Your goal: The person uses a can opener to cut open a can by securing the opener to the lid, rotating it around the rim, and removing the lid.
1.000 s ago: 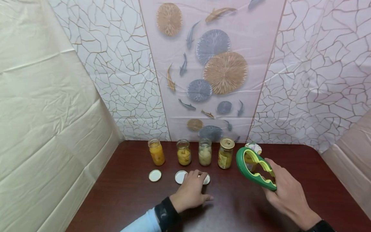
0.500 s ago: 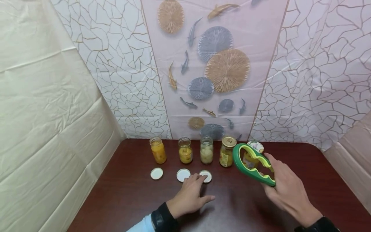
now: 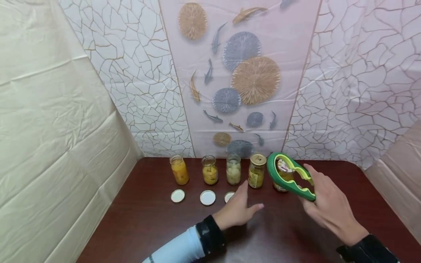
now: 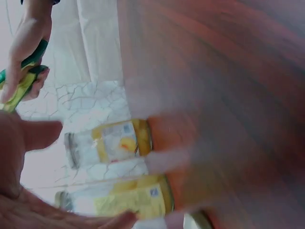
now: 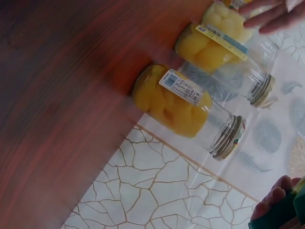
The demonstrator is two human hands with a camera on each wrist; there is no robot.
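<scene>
Left hand (image 3: 235,212): spread, thumb apart, lower centre of the head view
Right hand (image 3: 330,204): grips the green opener (image 3: 290,187), right of centre
Far-right jar (image 5: 183,117): lidded, partly behind the opener
Leftmost lid (image 3: 177,196): on the desk (image 3: 148,226), left of centre

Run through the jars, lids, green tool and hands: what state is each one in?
Far-left jar: open, upright
Second jar: open, upright
Middle jar: open, upright
Fourth jar: lidded, upright
Far-right jar: lidded, upright
Left lid: off, white side up
Middle lid: off, white side up
Right lid: off, partly hidden
Green tool: held up
Left hand: open, holding nothing
Right hand: gripping green tool
</scene>
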